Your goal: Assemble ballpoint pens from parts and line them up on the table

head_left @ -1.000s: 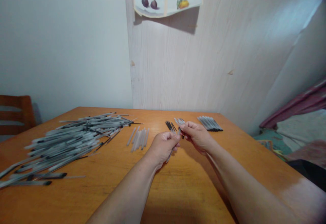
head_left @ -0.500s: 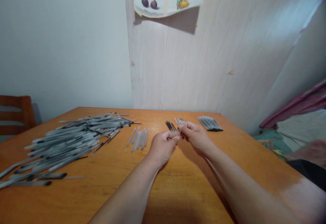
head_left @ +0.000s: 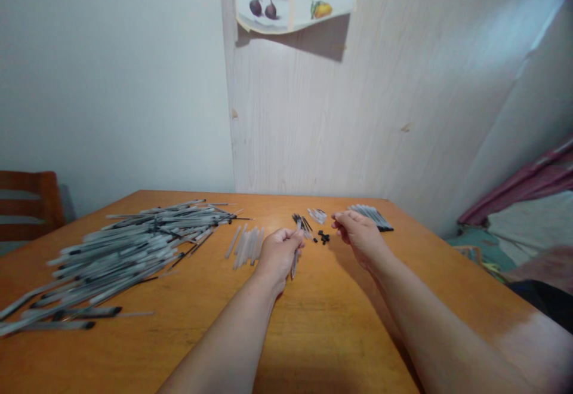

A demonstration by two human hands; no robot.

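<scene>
Wall and counter, head view: a pale wall [head_left: 286, 113] stands beyond the hands; a wooden counter [head_left: 322, 322] spreads beneath them.
Left hand: the left hand [head_left: 280, 254] is closed, thumb against fingers, around a slim tube [head_left: 294, 267].
Right hand: the right hand [head_left: 356, 233] has its fingertips nearly pinched, apart from the tube; whether it holds anything small, I cannot tell.
Between the hands: black caps [head_left: 324, 237], dark sticks [head_left: 305, 224] and, just beyond, small clear pieces [head_left: 316, 215].
Done, it seems: the neat dark-ended row [head_left: 364, 214] behind the right hand.
Left, it seems: the held tube, loose clear tubes [head_left: 245, 245] beside the left hand, and perhaps the big pile [head_left: 134, 245] farther left.
</scene>
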